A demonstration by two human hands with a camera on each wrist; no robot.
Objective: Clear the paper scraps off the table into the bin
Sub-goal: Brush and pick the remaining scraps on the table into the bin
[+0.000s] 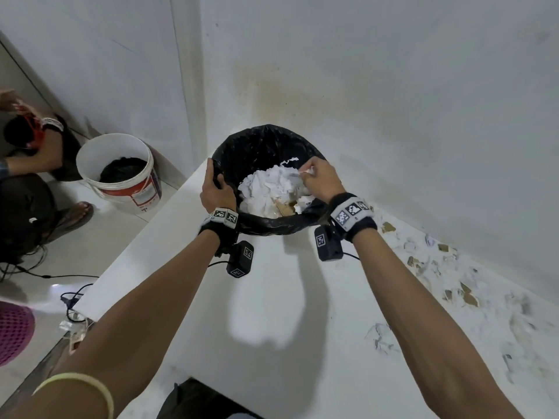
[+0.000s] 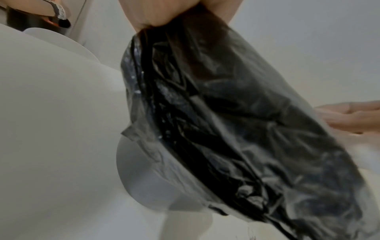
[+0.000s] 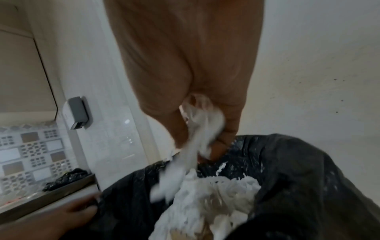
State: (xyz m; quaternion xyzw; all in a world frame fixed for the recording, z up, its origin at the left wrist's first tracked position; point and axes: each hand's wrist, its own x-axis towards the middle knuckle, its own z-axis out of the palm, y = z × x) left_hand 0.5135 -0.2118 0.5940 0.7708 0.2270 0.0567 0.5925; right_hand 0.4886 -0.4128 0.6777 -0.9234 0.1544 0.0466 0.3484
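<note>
A bin lined with a black bag (image 1: pixel 260 146) stands at the far corner of the white table (image 1: pixel 266 313), filled with white paper scraps (image 1: pixel 269 189). My left hand (image 1: pixel 216 190) grips the bag's rim (image 2: pixel 185 48) on the left side. Over the bin's right side, my right hand (image 1: pixel 317 176) holds a bunch of white scraps (image 3: pixel 197 129) in curled fingers, and some paper hangs down toward the pile (image 3: pixel 209 194). More white and brown scraps (image 1: pixel 453 285) lie scattered along the table's right side by the wall.
A white bucket (image 1: pixel 121 170) with a dark bag inside stands on the floor to the left, beside another person's hand and foot (image 1: pixel 75 213). Cables (image 1: pixel 69 294) trail on the floor. A pink mesh object (image 1: pixel 13 334) sits at the far left. Walls close the table's far and right sides.
</note>
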